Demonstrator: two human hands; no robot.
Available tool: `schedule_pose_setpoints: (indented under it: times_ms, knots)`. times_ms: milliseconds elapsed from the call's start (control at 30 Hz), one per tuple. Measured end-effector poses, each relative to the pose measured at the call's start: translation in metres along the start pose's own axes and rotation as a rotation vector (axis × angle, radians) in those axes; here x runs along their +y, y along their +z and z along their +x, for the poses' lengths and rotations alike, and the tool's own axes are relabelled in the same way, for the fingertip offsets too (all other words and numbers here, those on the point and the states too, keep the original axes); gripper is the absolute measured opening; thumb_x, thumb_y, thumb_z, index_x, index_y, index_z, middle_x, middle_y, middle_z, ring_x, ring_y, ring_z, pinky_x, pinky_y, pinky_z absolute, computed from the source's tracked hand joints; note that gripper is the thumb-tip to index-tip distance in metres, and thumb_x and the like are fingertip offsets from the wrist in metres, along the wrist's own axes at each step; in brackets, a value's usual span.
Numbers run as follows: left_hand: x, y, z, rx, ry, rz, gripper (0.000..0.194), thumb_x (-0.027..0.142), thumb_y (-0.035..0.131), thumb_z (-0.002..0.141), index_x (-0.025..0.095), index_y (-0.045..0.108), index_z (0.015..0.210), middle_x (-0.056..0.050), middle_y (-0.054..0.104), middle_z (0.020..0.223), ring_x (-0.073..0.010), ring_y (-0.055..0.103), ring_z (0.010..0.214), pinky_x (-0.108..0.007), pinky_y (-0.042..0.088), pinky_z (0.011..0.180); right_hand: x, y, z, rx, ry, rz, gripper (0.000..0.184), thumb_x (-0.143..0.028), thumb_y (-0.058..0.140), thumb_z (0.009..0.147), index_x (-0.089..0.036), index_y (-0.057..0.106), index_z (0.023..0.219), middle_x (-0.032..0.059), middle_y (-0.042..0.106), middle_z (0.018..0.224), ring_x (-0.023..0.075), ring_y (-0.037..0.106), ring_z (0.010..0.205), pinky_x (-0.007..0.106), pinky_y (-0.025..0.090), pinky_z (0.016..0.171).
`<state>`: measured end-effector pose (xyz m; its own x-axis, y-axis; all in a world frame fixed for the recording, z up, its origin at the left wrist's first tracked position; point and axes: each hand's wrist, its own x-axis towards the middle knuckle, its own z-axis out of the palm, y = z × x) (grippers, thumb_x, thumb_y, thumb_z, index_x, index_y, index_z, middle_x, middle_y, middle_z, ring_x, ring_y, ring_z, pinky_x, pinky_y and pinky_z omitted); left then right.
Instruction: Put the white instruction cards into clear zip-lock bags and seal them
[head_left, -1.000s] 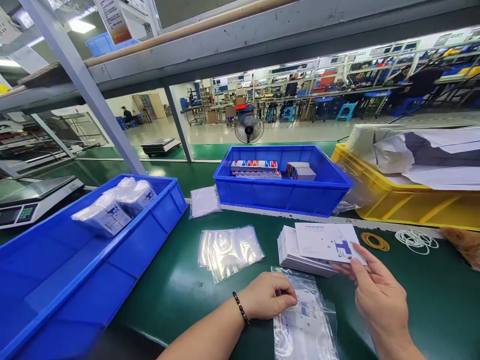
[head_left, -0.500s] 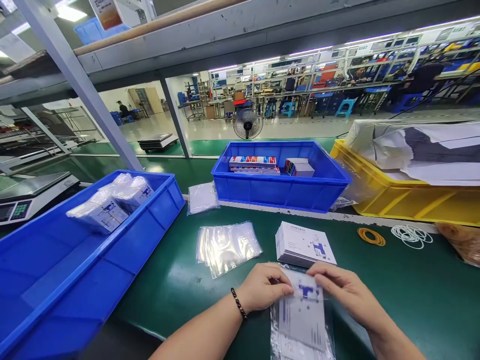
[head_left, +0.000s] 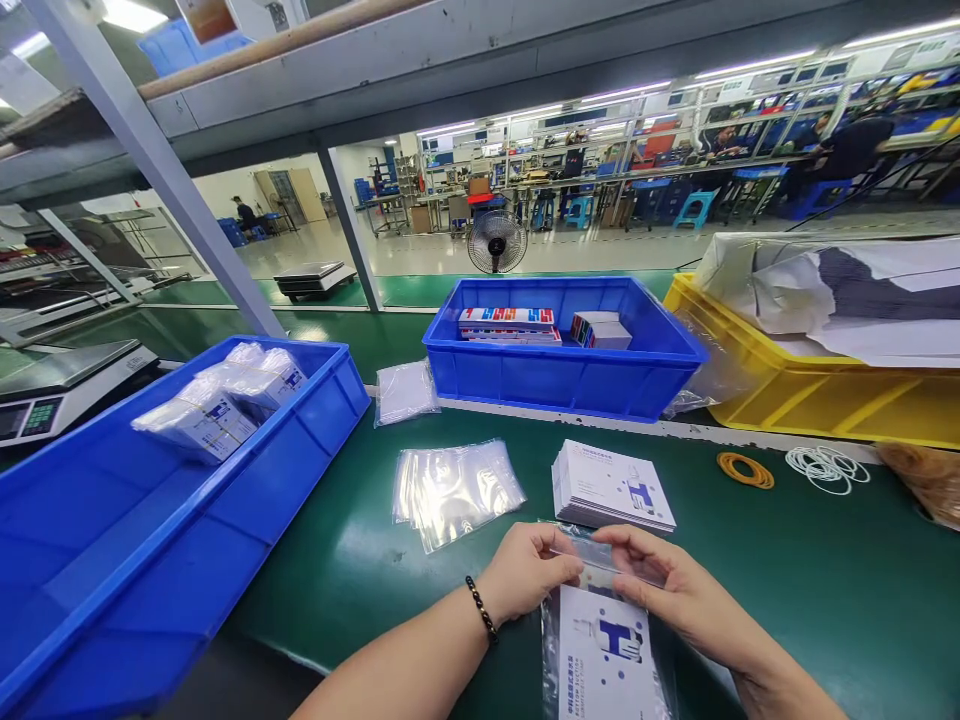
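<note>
At bottom centre, left hand (head_left: 529,572) and right hand (head_left: 673,588) fingers pinch a clear plastic bag (head_left: 583,549) holding a white, blue-printed rectangular booklet (head_left: 604,660).

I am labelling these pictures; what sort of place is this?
Probably a factory workshop: rectangular blue plastic bins, flat clear plastic bags and a grey weighing scale suggest it.

A clear, glossy plastic bag (head_left: 589,552) lies lengthwise on the green bench (head_left: 825,600), its far end creased. Inside lies a white, rectangular, printed paper booklet (head_left: 604,655), face up, clear film showing along both sides; a blue-and-white picture marks its far part, lettering runs sideways at left, and its near end leaves view.
</note>
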<state>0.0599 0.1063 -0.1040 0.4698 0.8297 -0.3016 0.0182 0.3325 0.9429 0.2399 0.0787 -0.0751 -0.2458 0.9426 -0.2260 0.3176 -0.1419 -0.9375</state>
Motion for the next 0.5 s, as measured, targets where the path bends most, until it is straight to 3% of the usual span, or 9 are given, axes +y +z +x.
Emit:
schedule_pose_setpoints:
  times_ms: [100,300,500]
  knots:
    - [0.002,0.001,-0.001,0.047,0.054,0.029,0.022,0.033,0.066,0.058,0.014,0.055,0.057,0.002,0.055,0.054,-0.0096,0.048,0.051,-0.022,0.037,0.051,0.005,0.001,0.002,0.012,0.026,-0.002,0.040,-0.049,0.063,0.064,-0.020,0.059,0.091,-0.0032,0.049,0.062,0.0164,0.053,0.063,0.029,0.046,0.058]
    - [0.003,0.001,-0.001,0.083,0.097,0.084,0.017,0.028,0.064,0.058,0.014,0.055,0.053,0.002,0.053,0.055,-0.0093,0.045,0.053,-0.022,0.036,0.052,0.015,0.003,0.007,-0.024,0.012,0.009,0.039,-0.057,0.056,0.070,-0.019,0.049,0.061,-0.0012,0.052,0.058,0.0143,0.051,0.055,0.025,0.041,0.049]
    - [0.002,0.002,-0.001,0.051,0.110,0.038,0.014,0.027,0.061,0.059,0.014,0.056,0.058,0.002,0.053,0.056,-0.0094,0.045,0.053,-0.022,0.036,0.054,0.008,0.008,0.005,0.014,-0.039,-0.081,0.035,-0.051,0.053,0.074,-0.020,0.047,0.060,-0.0008,0.050,0.060,0.0147,0.049,0.057,0.026,0.041,0.051]
